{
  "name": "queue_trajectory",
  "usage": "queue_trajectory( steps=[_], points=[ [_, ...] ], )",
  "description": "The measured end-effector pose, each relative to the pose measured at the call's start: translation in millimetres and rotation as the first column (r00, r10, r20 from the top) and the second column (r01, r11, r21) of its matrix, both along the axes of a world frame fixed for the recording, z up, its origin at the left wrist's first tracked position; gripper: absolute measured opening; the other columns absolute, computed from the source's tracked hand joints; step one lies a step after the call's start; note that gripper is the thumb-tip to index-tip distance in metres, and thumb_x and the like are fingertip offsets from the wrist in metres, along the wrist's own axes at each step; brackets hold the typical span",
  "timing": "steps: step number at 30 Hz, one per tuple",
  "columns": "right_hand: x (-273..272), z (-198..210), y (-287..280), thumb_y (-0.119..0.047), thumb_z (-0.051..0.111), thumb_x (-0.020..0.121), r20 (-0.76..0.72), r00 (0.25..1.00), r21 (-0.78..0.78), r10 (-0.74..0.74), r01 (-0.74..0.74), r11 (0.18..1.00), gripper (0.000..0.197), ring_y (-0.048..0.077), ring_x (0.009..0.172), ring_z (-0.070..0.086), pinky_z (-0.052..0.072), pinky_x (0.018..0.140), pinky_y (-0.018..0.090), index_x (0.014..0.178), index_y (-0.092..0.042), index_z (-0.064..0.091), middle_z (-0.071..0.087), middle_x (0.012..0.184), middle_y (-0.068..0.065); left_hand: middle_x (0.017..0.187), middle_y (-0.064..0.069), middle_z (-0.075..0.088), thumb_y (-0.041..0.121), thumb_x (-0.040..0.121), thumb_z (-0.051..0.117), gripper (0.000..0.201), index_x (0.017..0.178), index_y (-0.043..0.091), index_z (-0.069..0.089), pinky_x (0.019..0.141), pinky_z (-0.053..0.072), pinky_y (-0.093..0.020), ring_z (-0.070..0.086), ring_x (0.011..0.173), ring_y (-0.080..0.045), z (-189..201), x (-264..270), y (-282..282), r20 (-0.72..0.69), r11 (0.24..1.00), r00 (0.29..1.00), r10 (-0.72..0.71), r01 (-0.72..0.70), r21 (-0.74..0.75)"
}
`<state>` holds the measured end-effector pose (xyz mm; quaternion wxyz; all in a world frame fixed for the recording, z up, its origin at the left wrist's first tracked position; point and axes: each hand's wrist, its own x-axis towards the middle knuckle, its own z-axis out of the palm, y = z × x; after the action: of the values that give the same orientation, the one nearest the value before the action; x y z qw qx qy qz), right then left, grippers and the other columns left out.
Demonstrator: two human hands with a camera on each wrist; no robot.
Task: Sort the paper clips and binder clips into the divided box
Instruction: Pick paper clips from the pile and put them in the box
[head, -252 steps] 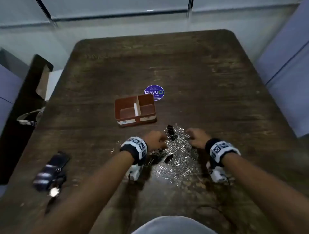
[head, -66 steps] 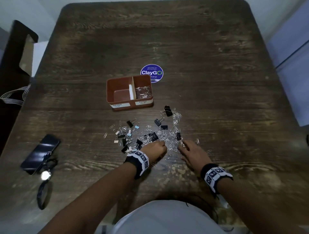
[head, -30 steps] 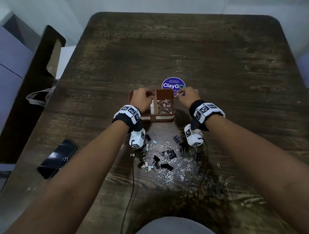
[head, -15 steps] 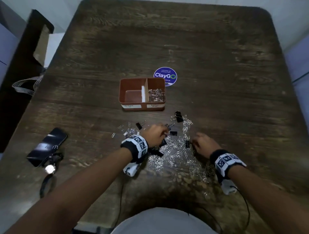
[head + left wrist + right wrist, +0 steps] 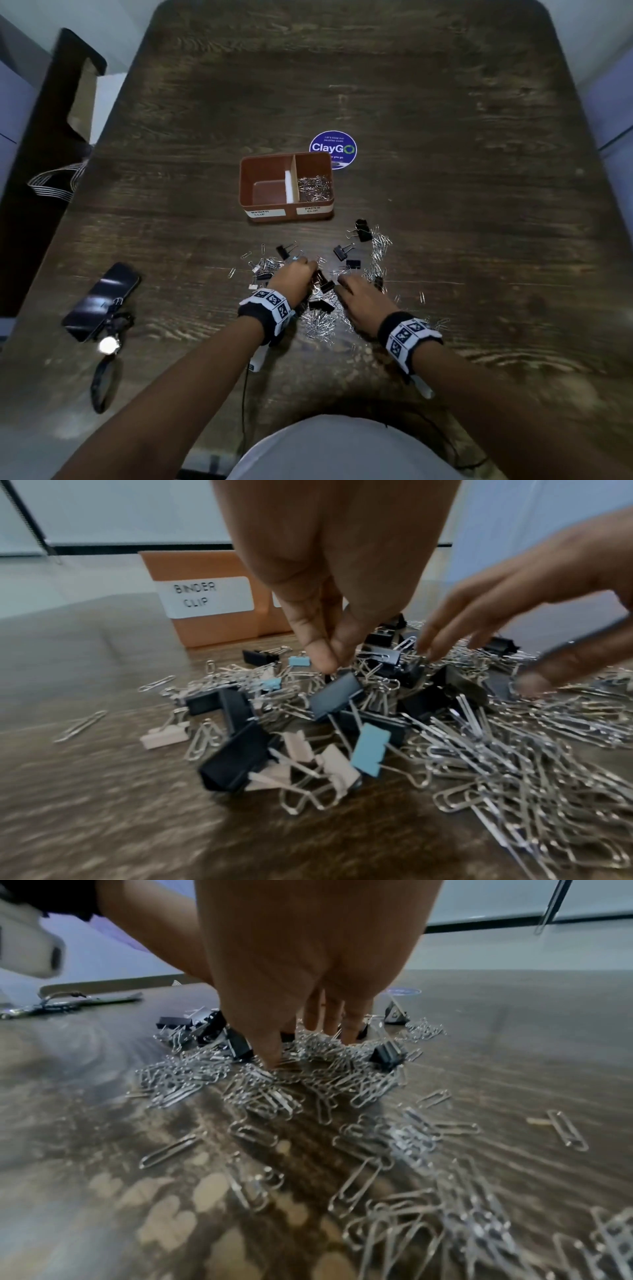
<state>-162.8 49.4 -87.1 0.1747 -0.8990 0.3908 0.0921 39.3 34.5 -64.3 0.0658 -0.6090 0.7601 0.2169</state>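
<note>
The brown divided box (image 5: 286,209) stands mid-table. Its left compartment, labelled BINDER CLIP (image 5: 205,596), is empty, and its right one holds silver paper clips (image 5: 314,187). Nearer me lies a mixed pile (image 5: 325,308) of paper clips and black, blue and beige binder clips. My left hand (image 5: 294,279) is at the pile's left side. Its thumb and finger (image 5: 329,656) pinch the top of a tilted black binder clip (image 5: 335,696). My right hand (image 5: 356,298) reaches into the paper clips (image 5: 240,1085) with its fingers (image 5: 329,1015) straight and spread, holding nothing.
A phone (image 5: 102,301) with a lanyard lies on the table's left. A round blue ClayGo sticker (image 5: 333,149) sits just behind the box. A dark chair with a striped bag (image 5: 51,178) stands off the left edge. Loose binder clips (image 5: 363,230) lie between box and pile.
A second ago both hands were over the box. They have come back to the pile, where the left now pinches a binder clip and the right spreads into the paper clips.
</note>
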Motion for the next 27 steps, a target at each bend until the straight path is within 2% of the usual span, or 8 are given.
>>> queue_trajectory(
  steps=[3, 8, 12, 15, 18, 21, 24, 27],
  points=[
    [1, -5, 8, -0.010, 0.071, 0.079, -0.064, 0.998, 0.030, 0.014, -0.012, 0.999, 0.059, 0.032, 0.131, 0.039, 0.048, 0.099, 0.046, 0.133, -0.015, 0.047, 0.039, 0.144, 0.014, 0.112, -0.011, 0.060, -0.011, 0.080, 0.057, 0.043, 0.119, 0.007, 0.057, 0.079, 0.055, -0.033, 0.064, 0.096, -0.028, 2, 11, -2, -0.058, 0.998, 0.997, 0.057, -0.059, -0.036],
    [-12, -8, 19, -0.001, 0.081, 0.064, -0.093, 0.995, -0.032, 0.039, -0.042, 0.999, 0.050, 0.026, 0.105, 0.055, 0.058, 0.070, 0.033, 0.109, -0.010, 0.062, 0.059, 0.115, 0.011, 0.103, -0.003, 0.061, -0.003, 0.087, 0.059, 0.021, 0.102, 0.007, 0.069, 0.084, 0.056, -0.029, 0.063, 0.091, -0.019, 2, 5, -2, -0.259, 0.997, 0.964, 0.068, -0.072, -0.007],
    [-19, -1, 15, -0.001, 0.068, 0.081, -0.055, 0.998, -0.008, -0.019, 0.019, 1.000, 0.045, 0.026, 0.115, 0.048, 0.054, 0.084, 0.036, 0.124, -0.008, 0.055, 0.052, 0.125, 0.010, 0.102, -0.002, 0.070, 0.001, 0.089, 0.061, 0.016, 0.094, 0.009, 0.074, 0.085, 0.054, -0.019, 0.065, 0.088, -0.011, 5, -1, -1, -0.394, 0.978, 0.898, 0.196, -0.208, 0.013],
    [-20, 15, 0, -0.008, 0.061, 0.088, 0.133, 0.982, 0.012, -0.135, 0.135, 0.991, 0.034, 0.022, 0.112, 0.052, 0.045, 0.089, 0.028, 0.122, -0.012, 0.059, 0.057, 0.119, 0.005, 0.103, 0.000, 0.071, 0.002, 0.091, 0.061, 0.016, 0.096, 0.011, 0.074, 0.080, 0.055, -0.015, 0.066, 0.087, -0.008, 18, 0, -13, -0.432, 0.957, 0.861, 0.267, -0.290, 0.014],
    [-19, 38, -28, -0.012, 0.061, 0.090, 0.311, 0.896, 0.127, -0.317, 0.292, 0.948, 0.022, 0.014, 0.096, 0.058, 0.045, 0.089, 0.020, 0.111, -0.015, 0.067, 0.064, 0.108, 0.001, 0.103, 0.004, 0.068, 0.002, 0.091, 0.061, 0.015, 0.098, 0.009, 0.073, 0.070, 0.049, -0.004, 0.062, 0.085, -0.004, 40, 5, -42, -0.471, 0.932, 0.833, 0.289, -0.357, -0.060],
    [-10, 70, -63, -0.014, 0.062, 0.090, 0.405, 0.779, 0.276, -0.478, 0.394, 0.877, 0.017, 0.012, 0.092, 0.061, 0.045, 0.089, 0.021, 0.105, -0.012, 0.071, 0.067, 0.101, 0.001, 0.101, 0.001, 0.071, 0.004, 0.089, 0.065, 0.014, 0.099, 0.010, 0.074, 0.081, 0.053, -0.013, 0.064, 0.087, -0.007, 63, 15, -85, -0.548, 0.878, 0.786, 0.288, -0.445, -0.177],
    [6, 95, -102, -0.012, 0.068, 0.087, 0.468, 0.635, 0.378, -0.615, 0.485, 0.788, 0.019, 0.014, 0.088, 0.066, 0.051, 0.089, 0.026, 0.105, -0.008, 0.072, 0.072, 0.097, 0.004, 0.100, -0.001, 0.072, 0.011, 0.090, 0.065, 0.016, 0.103, 0.015, 0.074, 0.066, 0.046, 0.000, 0.065, 0.079, -0.006, 77, 25, -126, -0.537, 0.845, 0.777, 0.329, -0.496, -0.199],
    [30, 113, -143, -0.013, 0.071, 0.084, 0.542, 0.533, 0.401, -0.649, 0.515, 0.758, 0.018, 0.012, 0.087, 0.067, 0.052, 0.091, 0.027, 0.102, -0.010, 0.073, 0.073, 0.094, 0.003, 0.104, -0.002, 0.072, 0.014, 0.092, 0.060, 0.022, 0.109, 0.019, 0.072, 0.071, 0.052, -0.012, 0.068, 0.080, -0.010, 77, 35, -153, -0.460, 0.839, 0.795, 0.394, -0.516, -0.173]
  ],
)
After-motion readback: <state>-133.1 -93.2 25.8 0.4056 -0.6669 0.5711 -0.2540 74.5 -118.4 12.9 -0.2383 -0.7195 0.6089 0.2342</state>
